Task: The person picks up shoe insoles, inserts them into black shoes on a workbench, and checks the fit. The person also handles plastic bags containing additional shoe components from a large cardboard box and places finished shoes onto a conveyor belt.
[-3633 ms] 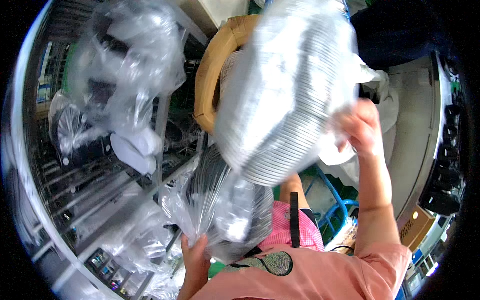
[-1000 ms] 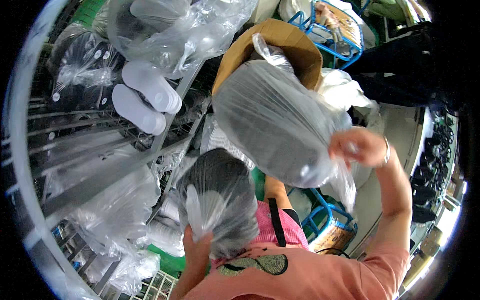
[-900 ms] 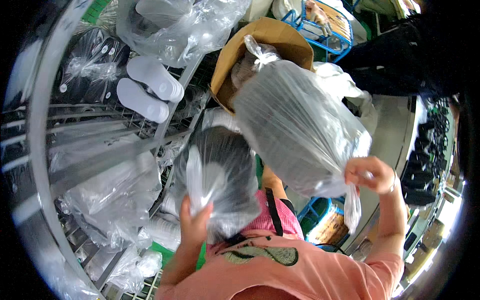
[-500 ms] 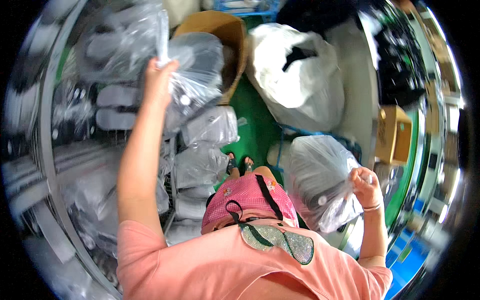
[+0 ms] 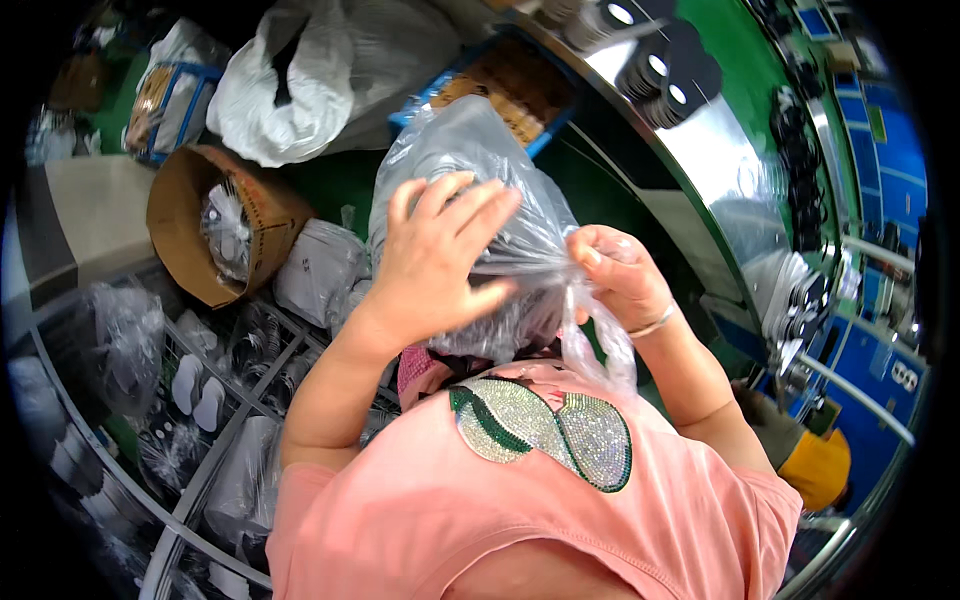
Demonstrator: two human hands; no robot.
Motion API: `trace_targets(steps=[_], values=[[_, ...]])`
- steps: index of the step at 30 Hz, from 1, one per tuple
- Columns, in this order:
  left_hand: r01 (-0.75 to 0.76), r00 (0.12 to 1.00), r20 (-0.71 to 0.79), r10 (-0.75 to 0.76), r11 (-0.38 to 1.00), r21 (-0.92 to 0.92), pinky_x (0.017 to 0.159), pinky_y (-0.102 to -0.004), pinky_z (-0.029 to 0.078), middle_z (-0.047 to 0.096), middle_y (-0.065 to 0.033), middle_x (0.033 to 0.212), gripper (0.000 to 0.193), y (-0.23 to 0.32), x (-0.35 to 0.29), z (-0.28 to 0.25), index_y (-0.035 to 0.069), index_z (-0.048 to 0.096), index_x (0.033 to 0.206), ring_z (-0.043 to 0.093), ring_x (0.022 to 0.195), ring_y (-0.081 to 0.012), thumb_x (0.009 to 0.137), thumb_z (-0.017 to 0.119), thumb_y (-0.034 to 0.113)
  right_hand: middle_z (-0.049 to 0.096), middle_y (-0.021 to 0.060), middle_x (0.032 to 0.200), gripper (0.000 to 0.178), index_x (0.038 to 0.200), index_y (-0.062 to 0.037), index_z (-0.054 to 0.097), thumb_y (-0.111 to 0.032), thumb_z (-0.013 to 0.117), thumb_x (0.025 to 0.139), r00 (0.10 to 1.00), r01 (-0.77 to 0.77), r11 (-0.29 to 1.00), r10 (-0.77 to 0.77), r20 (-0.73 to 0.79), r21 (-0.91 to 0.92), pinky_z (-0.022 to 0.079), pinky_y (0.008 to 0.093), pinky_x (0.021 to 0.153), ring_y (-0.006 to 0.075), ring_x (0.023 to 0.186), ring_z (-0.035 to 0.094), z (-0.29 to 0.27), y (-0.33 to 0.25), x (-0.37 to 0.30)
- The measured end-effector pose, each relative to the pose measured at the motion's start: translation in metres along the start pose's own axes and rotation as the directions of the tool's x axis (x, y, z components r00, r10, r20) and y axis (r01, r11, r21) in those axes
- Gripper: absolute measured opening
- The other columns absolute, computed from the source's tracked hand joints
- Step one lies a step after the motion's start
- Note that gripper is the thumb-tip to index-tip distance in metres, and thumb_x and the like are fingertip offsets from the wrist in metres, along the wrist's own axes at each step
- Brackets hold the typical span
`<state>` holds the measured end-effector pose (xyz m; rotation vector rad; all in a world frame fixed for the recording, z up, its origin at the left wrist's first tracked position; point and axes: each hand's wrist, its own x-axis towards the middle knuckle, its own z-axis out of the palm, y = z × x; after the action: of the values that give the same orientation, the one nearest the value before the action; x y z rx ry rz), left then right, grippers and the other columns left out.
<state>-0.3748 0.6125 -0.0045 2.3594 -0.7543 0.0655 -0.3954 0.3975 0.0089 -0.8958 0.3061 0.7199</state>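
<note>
My right hand is closed on the gathered neck of a clear plastic bag, and the bag's loose end hangs below the fingers. The bag is full; grey shapes show dimly through the film, too blurred to name. Over the near side of the bag is my left hand, its fingers spread and nothing gripped in them. Whether its palm presses on the film I cannot tell. To the left, an open cardboard box has a smaller clear bag of dark and pale pieces inside.
A wire rack at lower left carries bagged goods and pale sole-shaped pieces. A big white sack and a blue crate stand beyond. On the right runs a metal-topped table with stacked black sole-shaped pieces. A person in yellow is at far right.
My left hand has let go of the bag it held at the left and come over to the right hand's bag. That bag is now in front of my chest. The view has turned right.
</note>
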Motion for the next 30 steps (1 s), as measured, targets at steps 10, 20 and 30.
trace_targets(steps=[10, 20, 30], values=[[0.068, 0.926, 0.366, 0.095, 0.910, -0.408, 0.069, -0.0311, 0.040, 0.058, -0.0088, 0.068, 0.033, 0.101, 0.084, 0.125, 0.008, 0.062, 0.094, 0.054, 0.067, -0.0228, 0.061, 0.055, 0.004, 0.056, 0.0073, 0.082, 0.027, 0.099, 0.0001, 0.057, -0.022, 0.049, 0.086, 0.780, 0.412, 0.630, -0.618, -0.103, -0.658, 0.042, 0.0261, 0.064, 0.0153, 0.072, 0.052, -0.124, 0.001, -0.106], [0.262, 0.584, 0.780, 0.225, 0.857, -0.443, 0.057, -0.0244, 0.043, 0.061, -0.0089, 0.068, 0.017, 0.155, 0.083, 0.181, 0.005, 0.061, 0.090, 0.055, 0.060, -0.0110, 0.079, 0.047, 0.006, 0.043, -0.0017, 0.056, 0.030, 0.072, -0.0037, 0.052, -0.030, 0.049, 0.087, 0.361, 0.598, 0.741, -0.588, -0.724, -0.304, 0.033, 0.0193, 0.043, 0.0040, 0.046, 0.036, -0.151, 0.028, -0.225], [-0.221, 0.572, 0.670, 0.473, 0.875, -0.430, 0.071, -0.0423, 0.037, 0.058, -0.0162, 0.079, 0.029, 0.219, 0.041, 0.245, 0.006, 0.053, 0.088, 0.055, 0.076, -0.0331, 0.071, 0.051, 0.030, 0.050, 0.0005, 0.066, 0.020, 0.077, -0.0028, 0.054, -0.020, 0.049, 0.087, 0.416, 0.547, 0.679, -0.729, -0.544, -0.490, 0.036, 0.0187, 0.052, 0.0053, 0.057, 0.044, -0.122, 0.089, -0.234]])
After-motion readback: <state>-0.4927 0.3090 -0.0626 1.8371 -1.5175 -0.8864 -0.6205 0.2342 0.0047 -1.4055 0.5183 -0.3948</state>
